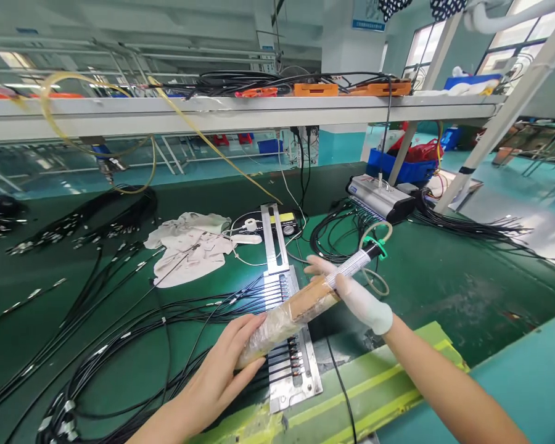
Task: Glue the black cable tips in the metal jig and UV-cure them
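A long tool wrapped in clear film lies across both my hands above a metal comb-like fixture on the green bench. My left hand cups its near, lower end, fingers curled round it. My right hand, with white finger cots, grips the tool near its middle. The tool's black tip with a green clip points away to the right, and a pale tube loops from it. Several thin black cables with metal ends run into the fixture's slots.
Bundles of black cables spread over the left of the bench. A crumpled white cloth lies behind the fixture. A grey box device stands at the back right, with a blue bin behind it. A shelf runs overhead.
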Demonstrator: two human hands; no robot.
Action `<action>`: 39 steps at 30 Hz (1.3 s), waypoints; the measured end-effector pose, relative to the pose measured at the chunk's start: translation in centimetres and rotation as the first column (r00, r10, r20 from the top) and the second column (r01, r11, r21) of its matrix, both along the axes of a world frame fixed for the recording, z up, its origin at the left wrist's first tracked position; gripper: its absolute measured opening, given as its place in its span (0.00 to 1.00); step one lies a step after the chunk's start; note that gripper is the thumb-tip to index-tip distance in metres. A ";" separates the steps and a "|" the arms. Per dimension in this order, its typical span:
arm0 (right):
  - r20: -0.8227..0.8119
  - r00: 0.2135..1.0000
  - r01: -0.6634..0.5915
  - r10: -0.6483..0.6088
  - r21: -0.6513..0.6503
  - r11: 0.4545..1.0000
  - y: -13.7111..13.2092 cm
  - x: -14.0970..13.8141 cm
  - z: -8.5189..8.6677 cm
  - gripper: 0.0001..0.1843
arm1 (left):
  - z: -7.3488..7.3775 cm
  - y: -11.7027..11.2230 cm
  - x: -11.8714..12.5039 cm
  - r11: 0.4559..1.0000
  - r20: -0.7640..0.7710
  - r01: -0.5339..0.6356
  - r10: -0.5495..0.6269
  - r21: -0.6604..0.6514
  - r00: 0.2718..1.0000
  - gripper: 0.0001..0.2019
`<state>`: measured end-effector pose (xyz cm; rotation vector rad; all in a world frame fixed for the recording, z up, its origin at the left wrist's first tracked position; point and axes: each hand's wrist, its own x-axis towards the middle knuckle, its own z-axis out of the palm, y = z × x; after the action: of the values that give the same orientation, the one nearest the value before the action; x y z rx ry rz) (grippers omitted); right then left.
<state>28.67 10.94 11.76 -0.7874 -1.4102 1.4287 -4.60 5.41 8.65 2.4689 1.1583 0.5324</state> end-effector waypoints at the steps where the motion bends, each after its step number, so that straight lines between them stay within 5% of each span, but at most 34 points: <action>1: -0.056 0.998 0.036 -0.038 -0.023 0.999 0.4 0.2 0.0 0.39 | 0.0 -0.2 0.1 1.000 0.007 -0.003 0.003 -0.028 1.000 0.31; 5: -0.229 0.954 0.161 -0.194 -0.156 0.975 1.2 0.3 0.1 0.39 | 0.2 -1.1 0.5 0.989 0.033 0.001 0.004 -0.145 0.999 0.30; 11: -0.217 0.975 -0.031 -0.046 -0.340 0.940 1.0 -1.0 -0.6 0.34 | 0.5 -1.3 2.0 0.945 0.202 0.038 0.030 -0.325 0.979 0.29; 16: -0.370 0.926 -0.075 -0.069 -0.361 0.930 -0.3 -4.3 -3.1 0.39 | 0.2 -0.4 4.7 0.897 0.402 -0.005 0.203 -0.443 0.893 0.28; 20: -0.072 0.997 -0.005 -0.017 -0.287 0.958 0.4 -6.7 -4.6 0.28 | 0.2 0.8 5.4 0.931 0.352 0.008 0.130 -0.365 0.927 0.31; 23: 0.240 0.962 0.183 -0.127 -0.225 0.957 5.8 -5.6 -4.1 0.30 | -0.4 1.4 3.6 0.969 0.207 -0.108 0.155 -0.223 0.966 0.32; 27: 0.540 0.801 0.377 -0.259 -0.120 0.918 15.6 -2.4 -2.3 0.27 | -3.0 1.8 0.5 0.942 0.001 -0.335 0.335 0.003 0.942 0.30; 31: 0.811 0.481 0.474 -0.334 0.081 0.877 21.5 -2.0 -1.2 0.22 | -6.8 2.5 -0.8 0.891 -0.079 -0.410 0.431 0.193 0.899 0.28; 35: 0.892 0.212 0.377 -0.399 0.302 0.876 25.4 -5.5 -0.4 0.23 | -9.1 3.0 -0.6 0.854 -0.132 -0.411 0.470 0.320 0.873 0.25; 39: 0.887 0.135 0.174 -0.442 0.418 0.892 30.3 -11.3 0.7 0.23 | -9.6 3.2 -0.6 0.836 -0.160 -0.419 0.495 0.353 0.854 0.25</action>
<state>17.34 41.22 12.43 -1.9353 -2.0737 0.2156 -5.25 8.65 -0.97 2.5573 1.9369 0.5822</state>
